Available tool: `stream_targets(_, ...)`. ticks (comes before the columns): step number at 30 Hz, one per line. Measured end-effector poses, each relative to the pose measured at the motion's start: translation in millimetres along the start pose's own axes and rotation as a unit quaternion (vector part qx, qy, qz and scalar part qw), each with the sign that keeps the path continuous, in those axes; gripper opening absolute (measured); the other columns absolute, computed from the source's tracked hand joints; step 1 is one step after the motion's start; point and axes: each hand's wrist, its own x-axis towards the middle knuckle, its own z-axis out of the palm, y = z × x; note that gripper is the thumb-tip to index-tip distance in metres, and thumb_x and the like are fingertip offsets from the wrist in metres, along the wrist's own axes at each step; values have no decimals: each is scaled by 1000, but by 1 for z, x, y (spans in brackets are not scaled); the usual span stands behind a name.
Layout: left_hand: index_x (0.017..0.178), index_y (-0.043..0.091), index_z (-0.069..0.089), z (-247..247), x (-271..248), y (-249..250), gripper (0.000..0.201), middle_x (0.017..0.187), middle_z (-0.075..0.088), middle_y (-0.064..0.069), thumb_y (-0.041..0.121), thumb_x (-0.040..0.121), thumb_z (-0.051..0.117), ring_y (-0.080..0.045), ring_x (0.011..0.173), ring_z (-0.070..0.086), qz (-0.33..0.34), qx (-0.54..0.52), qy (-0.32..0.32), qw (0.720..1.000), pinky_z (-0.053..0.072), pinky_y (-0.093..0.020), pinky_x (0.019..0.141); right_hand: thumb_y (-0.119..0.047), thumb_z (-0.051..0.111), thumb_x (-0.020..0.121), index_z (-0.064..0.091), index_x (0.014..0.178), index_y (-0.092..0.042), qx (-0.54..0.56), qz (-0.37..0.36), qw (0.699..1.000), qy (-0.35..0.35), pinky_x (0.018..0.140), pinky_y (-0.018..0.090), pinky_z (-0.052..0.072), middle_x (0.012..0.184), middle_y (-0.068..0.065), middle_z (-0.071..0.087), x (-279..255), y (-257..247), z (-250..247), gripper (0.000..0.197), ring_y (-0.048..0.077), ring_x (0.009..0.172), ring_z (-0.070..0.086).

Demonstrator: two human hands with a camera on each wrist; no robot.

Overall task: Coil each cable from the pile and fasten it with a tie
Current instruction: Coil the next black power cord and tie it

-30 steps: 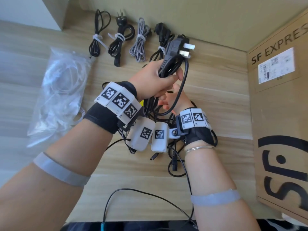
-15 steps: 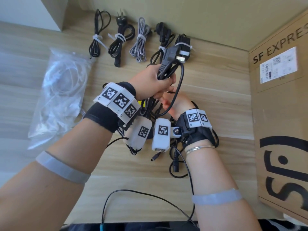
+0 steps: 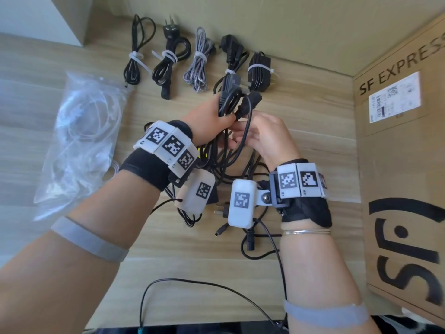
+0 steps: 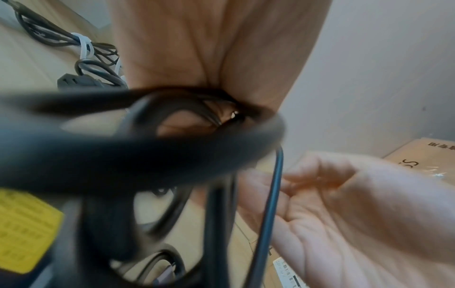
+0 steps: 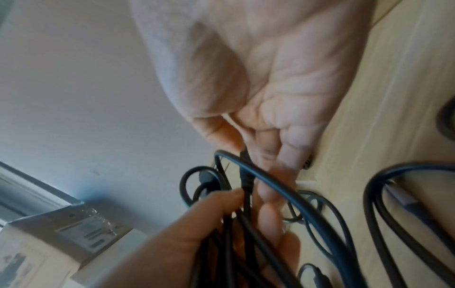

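Note:
My left hand (image 3: pixel 212 116) is raised above the table and grips a partly coiled black power cable (image 3: pixel 230 102), whose plug sticks up above the fist. My right hand (image 3: pixel 265 138) is just right of it, back up, pinching a strand of the same cable between thumb and fingers (image 5: pixel 221 134). In the left wrist view the cable's loops (image 4: pixel 147 152) hang blurred below my left palm (image 4: pixel 209 58), and one strand crosses my right palm (image 4: pixel 344 204). The loose cable pile (image 3: pixel 231 169) lies on the table under both hands, partly hidden.
Several coiled, tied cables (image 3: pixel 199 59) lie in a row along the back wall. A clear bag of white ties (image 3: pixel 79 131) sits at the left. A large cardboard box (image 3: pixel 397 165) fills the right side. A thin black cable (image 3: pixel 192 283) loops near the front edge.
My right hand came out from under the left, turned back up, and moved up beside the coil. The coil and its plug dropped slightly, and a connector end now shows at the coil.

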Motion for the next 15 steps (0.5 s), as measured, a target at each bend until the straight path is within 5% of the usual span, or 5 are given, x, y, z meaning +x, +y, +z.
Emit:
stream_targets(2, 110, 19, 39, -2, -4, 1, 19, 89, 63, 1, 10, 94, 45, -9, 59, 65, -17, -79, -29, 996, 59, -29, 65, -14, 38, 94, 64, 93, -11, -87, 1, 996, -13, 76, 30, 53, 82, 6, 65, -2, -3, -2, 26, 17, 74, 60)
stream_targets(5, 108, 20, 36, -6, -7, -1, 19, 84, 62, 4, 10, 95, 45, -6, 56, 66, -18, -84, -35, 996, 57, -26, 60, -22, 50, 94, 65, 90, -11, -251, -25, 967, -13, 77, 30, 48, 73, 1, 60, -2, 1, -3, 19, 12, 67, 57)
stream_targets(8, 118, 22, 35, -7, -10, -11, 31, 84, 57, 8, 16, 92, 52, -2, 67, 58, 1, -21, -5, 1000, 49, -15, 64, -12, 61, 89, 61, 74, -17, -222, -32, 974, 20, 79, 32, 56, 66, -1, 64, 0, 1, 4, 15, 12, 64, 64)
stream_targets(11, 131, 17, 33, -11, -12, -21, 48, 102, 57, 7, 16, 90, 56, -4, 88, 55, 17, -14, 14, 1000, 41, -14, 78, -1, 66, 82, 57, 71, -13, -138, -14, 990, 37, 78, 33, 57, 67, 5, 66, 2, 2, 15, 19, 21, 68, 69)
stream_targets(15, 117, 13, 52, -22, -24, -28, 33, 107, 61, 0, 17, 86, 62, -14, 101, 58, 34, -23, -34, 999, 44, -25, 95, 3, 62, 85, 60, 75, -6, -72, -17, 997, 13, 64, 21, 57, 73, 12, 67, -2, 1, 33, 13, 18, 63, 69)
